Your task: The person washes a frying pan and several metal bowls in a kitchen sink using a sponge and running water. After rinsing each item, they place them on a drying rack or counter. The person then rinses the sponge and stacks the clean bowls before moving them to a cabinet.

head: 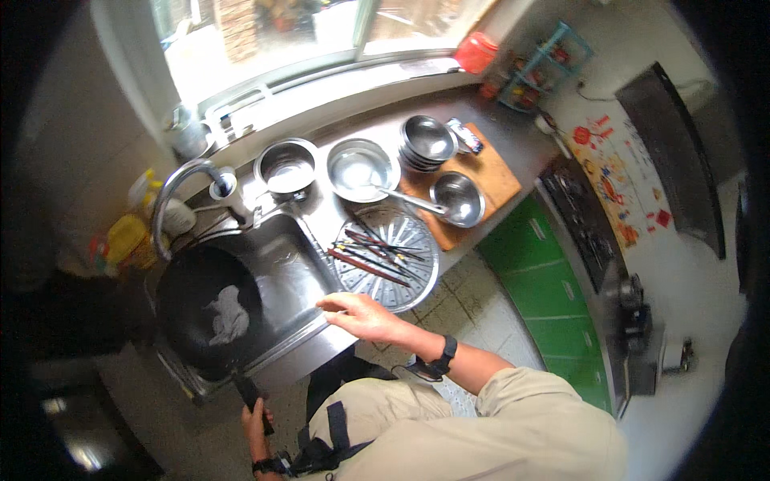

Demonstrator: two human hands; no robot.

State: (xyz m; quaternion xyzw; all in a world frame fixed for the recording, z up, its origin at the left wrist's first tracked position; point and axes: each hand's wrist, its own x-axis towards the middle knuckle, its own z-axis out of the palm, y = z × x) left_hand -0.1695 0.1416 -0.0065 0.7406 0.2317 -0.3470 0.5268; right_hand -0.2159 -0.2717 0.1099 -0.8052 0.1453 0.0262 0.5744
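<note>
My left hand (257, 415) grips the handle (248, 391) of a large black wok (186, 306), which rests over the left part of the sink. A crumpled whitish cloth (231, 315) lies inside the wok. Above the sink's front right corner is my right hand (358, 315), thumb and fingers slightly apart, with nothing visible in it. The steel sink basin (289, 258) shows between the wok and this hand. Just beyond the hand, a round perforated steel tray (421, 270) carries several dark and reddish chopsticks (373, 267).
A curved faucet (180, 174) arches over the sink's left side. Behind stand a steel pot (286, 165) and a steel basin (361, 165) with a ladle (415, 201). Stacked steel bowls (428, 141) and a single bowl (457, 198) sit by a wooden cutting board (502, 174). Green cabinets (553, 282) flank right.
</note>
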